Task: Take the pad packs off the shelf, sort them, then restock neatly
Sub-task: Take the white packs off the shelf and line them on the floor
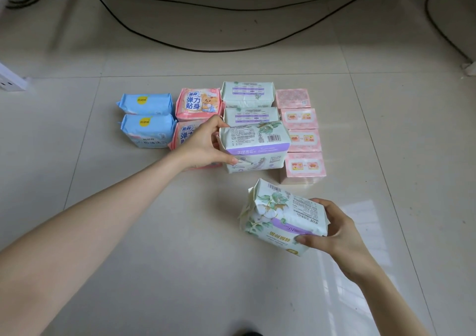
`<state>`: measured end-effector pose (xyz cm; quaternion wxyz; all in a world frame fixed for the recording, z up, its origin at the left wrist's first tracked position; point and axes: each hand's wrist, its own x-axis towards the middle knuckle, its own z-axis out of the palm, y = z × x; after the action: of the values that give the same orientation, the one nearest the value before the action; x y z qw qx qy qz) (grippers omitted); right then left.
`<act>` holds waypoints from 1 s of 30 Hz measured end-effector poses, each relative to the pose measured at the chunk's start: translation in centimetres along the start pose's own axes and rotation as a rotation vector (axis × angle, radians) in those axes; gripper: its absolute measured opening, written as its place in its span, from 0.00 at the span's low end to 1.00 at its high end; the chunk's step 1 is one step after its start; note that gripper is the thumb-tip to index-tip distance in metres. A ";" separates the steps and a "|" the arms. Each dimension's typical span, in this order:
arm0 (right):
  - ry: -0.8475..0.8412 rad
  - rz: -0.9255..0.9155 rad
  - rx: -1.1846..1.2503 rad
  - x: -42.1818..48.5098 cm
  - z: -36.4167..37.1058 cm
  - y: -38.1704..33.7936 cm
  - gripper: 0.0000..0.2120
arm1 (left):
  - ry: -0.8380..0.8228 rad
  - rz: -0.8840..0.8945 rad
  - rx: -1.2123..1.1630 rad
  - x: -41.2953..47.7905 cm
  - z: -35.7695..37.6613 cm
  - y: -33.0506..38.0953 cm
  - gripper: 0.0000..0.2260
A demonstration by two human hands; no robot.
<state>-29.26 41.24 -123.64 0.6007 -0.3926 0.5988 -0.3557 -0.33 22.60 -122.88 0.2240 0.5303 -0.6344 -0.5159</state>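
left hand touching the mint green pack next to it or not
Touching. Head view: the left hand grips the mint green pack at its left end, thumb on its front.

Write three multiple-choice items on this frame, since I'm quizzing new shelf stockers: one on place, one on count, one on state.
1. The blue packs lie: A. at the left end of the rows B. at the right end C. in a hand
2. Pink boxes in the right column: A. two B. four C. six
3. The left hand and right hand: A. both empty B. each grips a mint pack C. share one blue pack
Answers: 1 A, leftmost column; 2 B, four in line; 3 B, fingers curl round separate packs.
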 end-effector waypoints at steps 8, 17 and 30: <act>-0.074 0.003 -0.057 2.1 1.1 0.9 0.31 | -0.075 0.026 0.175 0.8 -0.1 -0.7 0.30; -0.052 -0.010 -0.094 3.9 2.3 2.7 0.34 | -0.058 0.139 0.678 1.0 -0.1 -1.2 0.34; 0.081 -0.066 -0.158 3.3 4.2 3.3 0.35 | -0.095 0.202 0.883 2.1 0.0 -1.1 0.32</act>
<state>-25.13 39.94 -128.11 0.5310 -0.4438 0.6354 -0.3424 -0.52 20.77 -124.39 -0.0037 0.4864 -0.8516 -0.1952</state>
